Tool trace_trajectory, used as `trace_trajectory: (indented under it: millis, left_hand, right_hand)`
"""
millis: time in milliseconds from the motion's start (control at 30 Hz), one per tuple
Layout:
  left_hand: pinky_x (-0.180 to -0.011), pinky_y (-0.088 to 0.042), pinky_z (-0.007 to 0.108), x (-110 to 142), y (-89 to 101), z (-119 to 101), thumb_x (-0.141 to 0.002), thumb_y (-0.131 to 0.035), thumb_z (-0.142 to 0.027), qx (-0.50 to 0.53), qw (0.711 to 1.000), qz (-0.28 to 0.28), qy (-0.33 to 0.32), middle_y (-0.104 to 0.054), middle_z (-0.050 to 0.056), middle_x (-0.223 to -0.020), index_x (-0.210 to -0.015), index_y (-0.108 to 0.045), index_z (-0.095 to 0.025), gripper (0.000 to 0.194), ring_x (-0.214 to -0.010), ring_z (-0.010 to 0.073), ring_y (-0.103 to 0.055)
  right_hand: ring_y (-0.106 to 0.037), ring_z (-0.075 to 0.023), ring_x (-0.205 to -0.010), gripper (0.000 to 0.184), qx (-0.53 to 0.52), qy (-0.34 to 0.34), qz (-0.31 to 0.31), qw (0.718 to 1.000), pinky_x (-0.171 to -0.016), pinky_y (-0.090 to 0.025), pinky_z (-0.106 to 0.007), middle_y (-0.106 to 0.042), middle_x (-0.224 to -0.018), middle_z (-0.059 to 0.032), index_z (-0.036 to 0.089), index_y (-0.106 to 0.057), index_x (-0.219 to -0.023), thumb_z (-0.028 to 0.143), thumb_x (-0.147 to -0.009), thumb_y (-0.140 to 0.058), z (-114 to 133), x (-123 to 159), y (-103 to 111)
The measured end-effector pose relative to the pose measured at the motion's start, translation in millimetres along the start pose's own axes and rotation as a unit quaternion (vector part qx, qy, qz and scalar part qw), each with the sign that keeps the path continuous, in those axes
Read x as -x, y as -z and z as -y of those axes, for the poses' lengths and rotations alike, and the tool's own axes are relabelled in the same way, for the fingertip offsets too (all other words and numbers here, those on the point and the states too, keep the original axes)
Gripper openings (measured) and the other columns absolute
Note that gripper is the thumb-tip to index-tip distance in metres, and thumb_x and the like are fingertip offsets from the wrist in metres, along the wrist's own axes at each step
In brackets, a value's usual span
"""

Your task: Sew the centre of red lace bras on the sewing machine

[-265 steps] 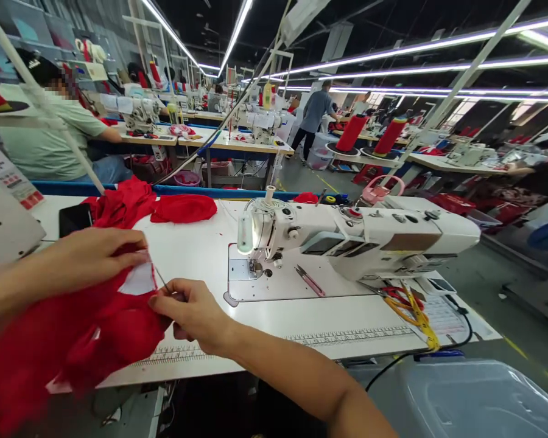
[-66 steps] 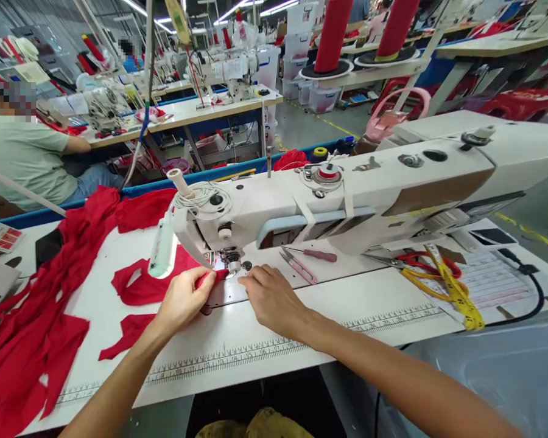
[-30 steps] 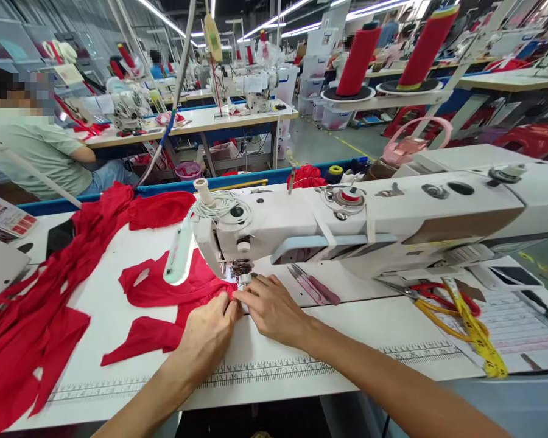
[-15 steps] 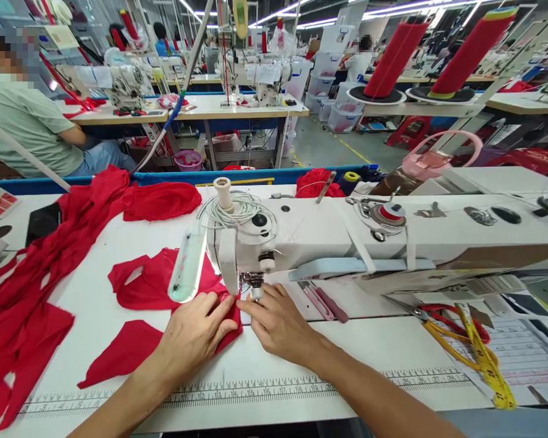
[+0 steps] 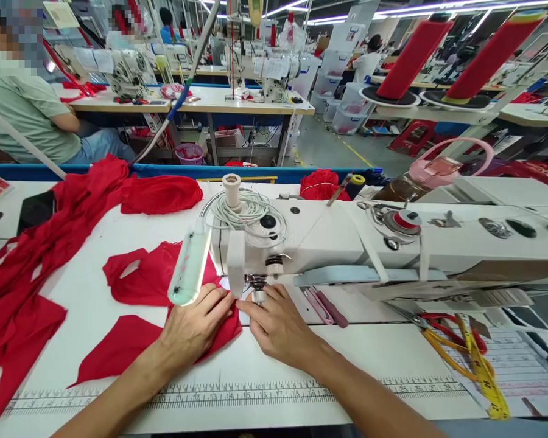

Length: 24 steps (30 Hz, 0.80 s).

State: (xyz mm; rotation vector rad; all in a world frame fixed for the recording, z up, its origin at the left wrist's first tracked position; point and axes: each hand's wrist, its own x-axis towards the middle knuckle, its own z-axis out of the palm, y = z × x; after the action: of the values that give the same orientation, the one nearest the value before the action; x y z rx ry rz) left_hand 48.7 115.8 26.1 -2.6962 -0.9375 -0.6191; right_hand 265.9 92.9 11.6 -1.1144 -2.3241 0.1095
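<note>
A piece of red fabric (image 5: 226,337) lies under the needle area of a white sewing machine (image 5: 329,237). My left hand (image 5: 194,322) presses on it with fingers together, just left of the presser foot. At the foot, my right hand (image 5: 281,328) pinches the fabric's edge between thumb and forefinger. The two hands' fingertips nearly meet. Leftward, the same cloth spreads in loose flaps, one with a hole. The needle and stitch line are hidden behind the machine head and fingers. Pink thread snips (image 5: 317,306) and a purple-handled tool (image 5: 333,310) lie right of my right hand.
Red garments (image 5: 22,304) cover the table's left, beside a black phone (image 5: 36,210). Scissors (image 5: 438,350) and a yellow tape measure (image 5: 484,377) lie at right on papers. A ruler strip (image 5: 265,392) runs along the front. Behind, a co-worker (image 5: 27,115) sits at another table.
Since the oldest frame, the red cloth has come from my raised hands to the machine. Over the last second, it has shifted toward me under the foot, and my view has moved closer.
</note>
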Motion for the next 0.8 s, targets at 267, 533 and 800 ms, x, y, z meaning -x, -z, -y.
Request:
trace_trajectory:
  millis: [267,533,800]
  left_hand:
    - [-0.086,-0.043,0.036,0.4,-4.0,0.9,-0.098,-0.045,-0.008,0.037,0.999,0.004,0.010,-0.072,0.012,-0.107,-0.118,-0.066,-0.011,0.029,-0.108,0.0248,-0.060]
    - [-0.080,-0.045,0.039,-1.9,18.2,-8.5,-0.098,-0.049,-0.016,0.048,0.998,0.009,0.048,-0.068,0.012,-0.105,-0.112,-0.065,-0.015,0.022,-0.093,0.0250,-0.061]
    - [-0.062,-0.047,0.033,17.2,13.0,-48.2,-0.095,-0.040,-0.012,0.038,0.987,0.061,0.145,-0.063,0.007,-0.084,-0.124,-0.053,-0.013,0.031,-0.070,0.0220,-0.060]
  right_hand:
    - [-0.049,-0.0213,-0.082,0.023,0.010,-0.013,0.011,1.000,-0.077,-0.033,-0.036,-0.066,-0.088,-0.0066,0.018,-0.069,-0.095,0.006,-0.088,-0.050,0.7,-3.1,-0.2]
    - [-0.050,-0.0211,-0.083,0.024,0.002,-0.023,-0.001,1.000,-0.081,-0.036,-0.036,-0.065,-0.086,-0.0057,0.020,-0.070,-0.094,0.007,-0.089,-0.051,-4.2,-2.8,-3.3]
    - [-0.053,-0.0176,-0.075,0.022,-0.015,-0.042,-0.071,0.996,-0.073,-0.035,-0.033,-0.060,-0.074,-0.0028,0.019,-0.067,-0.084,0.008,-0.090,-0.049,-4.9,-1.1,-6.0]
